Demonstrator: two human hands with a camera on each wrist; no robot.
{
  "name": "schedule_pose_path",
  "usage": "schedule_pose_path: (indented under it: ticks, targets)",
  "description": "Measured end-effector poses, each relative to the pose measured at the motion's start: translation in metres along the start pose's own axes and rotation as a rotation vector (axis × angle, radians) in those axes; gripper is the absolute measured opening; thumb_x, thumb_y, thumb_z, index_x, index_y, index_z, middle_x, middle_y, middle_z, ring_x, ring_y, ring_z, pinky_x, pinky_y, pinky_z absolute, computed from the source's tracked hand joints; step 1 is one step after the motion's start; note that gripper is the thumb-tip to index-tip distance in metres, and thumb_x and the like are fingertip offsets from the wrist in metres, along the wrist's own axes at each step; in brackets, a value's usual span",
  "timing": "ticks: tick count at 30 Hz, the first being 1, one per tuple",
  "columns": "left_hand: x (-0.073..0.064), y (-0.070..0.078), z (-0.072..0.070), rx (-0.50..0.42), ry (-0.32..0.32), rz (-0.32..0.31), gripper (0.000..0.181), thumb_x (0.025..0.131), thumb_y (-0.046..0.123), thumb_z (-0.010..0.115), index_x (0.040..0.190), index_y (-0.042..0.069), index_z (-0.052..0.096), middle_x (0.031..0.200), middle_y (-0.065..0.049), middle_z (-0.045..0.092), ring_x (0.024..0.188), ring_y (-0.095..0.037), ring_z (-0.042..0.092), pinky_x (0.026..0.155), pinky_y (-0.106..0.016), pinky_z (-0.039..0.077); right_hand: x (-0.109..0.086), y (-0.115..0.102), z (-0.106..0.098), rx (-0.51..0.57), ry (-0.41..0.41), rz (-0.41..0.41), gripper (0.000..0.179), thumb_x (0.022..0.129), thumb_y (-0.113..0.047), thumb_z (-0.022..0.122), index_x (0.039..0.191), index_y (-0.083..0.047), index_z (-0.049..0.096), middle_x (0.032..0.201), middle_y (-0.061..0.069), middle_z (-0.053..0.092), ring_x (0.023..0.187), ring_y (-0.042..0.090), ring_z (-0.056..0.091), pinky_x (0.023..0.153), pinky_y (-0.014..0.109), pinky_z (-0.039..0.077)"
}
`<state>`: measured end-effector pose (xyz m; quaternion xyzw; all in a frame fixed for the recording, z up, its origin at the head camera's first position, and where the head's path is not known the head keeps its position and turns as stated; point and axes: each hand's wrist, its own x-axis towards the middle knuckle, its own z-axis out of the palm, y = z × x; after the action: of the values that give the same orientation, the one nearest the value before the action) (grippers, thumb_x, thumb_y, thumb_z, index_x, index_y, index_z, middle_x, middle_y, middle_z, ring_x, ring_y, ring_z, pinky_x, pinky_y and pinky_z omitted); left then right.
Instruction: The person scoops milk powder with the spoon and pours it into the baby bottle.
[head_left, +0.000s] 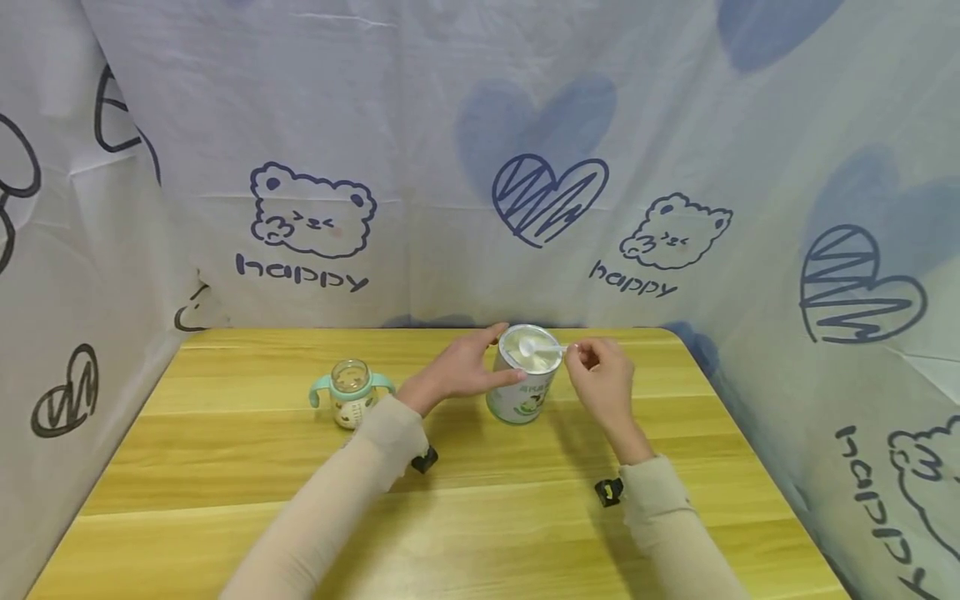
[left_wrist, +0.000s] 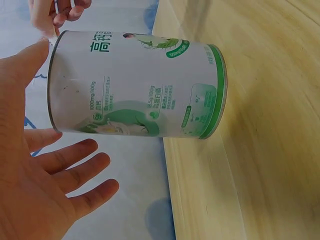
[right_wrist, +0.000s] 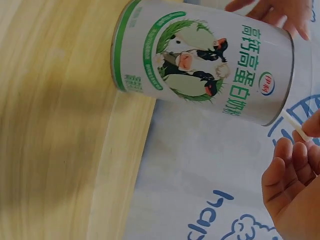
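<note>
A white and green milk powder tin stands upright on the table with its top uncovered and pale powder inside. My left hand steadies it at the rim, thumb on one side and index finger on the other. The remaining fingers spread out behind the tin in the left wrist view. My right hand pinches the handle of a white scoop, whose bowl is over the tin's opening. In the right wrist view, only part of the scoop's handle shows past the rim of the tin.
Left of the tin stands a baby bottle with mint-green handles and no lid, partly behind my left sleeve. The wooden table meets a printed cloth backdrop at its far edge and sides.
</note>
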<state>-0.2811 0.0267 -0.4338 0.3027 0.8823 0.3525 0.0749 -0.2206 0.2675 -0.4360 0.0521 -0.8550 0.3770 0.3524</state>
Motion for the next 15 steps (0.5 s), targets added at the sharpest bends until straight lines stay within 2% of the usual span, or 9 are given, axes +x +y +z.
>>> schedule_pose_path:
  ticks: [6, 15]
  targets:
    - [0.002, 0.003, 0.003, 0.022, 0.004, 0.003, 0.101, 0.094, 0.064, 0.069, 0.168, 0.012, 0.025, 0.169, -0.014, 0.038, 0.154, -0.035, 0.042, 0.124, -0.055, 0.039, -0.001, -0.001, 0.004, -0.155, -0.033, -0.17, 0.009, 0.087, -0.007, 0.073, 0.086, 0.002, 0.074, 0.077, 0.014, 0.062, 0.067, 0.025, 0.055, 0.06, 0.031, 0.045]
    - [0.001, 0.005, 0.005, 0.006, 0.011, -0.006, 0.101, 0.094, 0.063, 0.07, 0.168, 0.011, 0.026, 0.168, -0.015, 0.041, 0.151, -0.036, 0.045, 0.122, -0.055, 0.043, -0.001, -0.002, 0.011, -0.29, -0.059, -0.382, 0.012, 0.087, -0.01, 0.071, 0.088, 0.001, 0.075, 0.077, 0.012, 0.064, 0.056, 0.021, 0.054, 0.046, 0.031, 0.043]
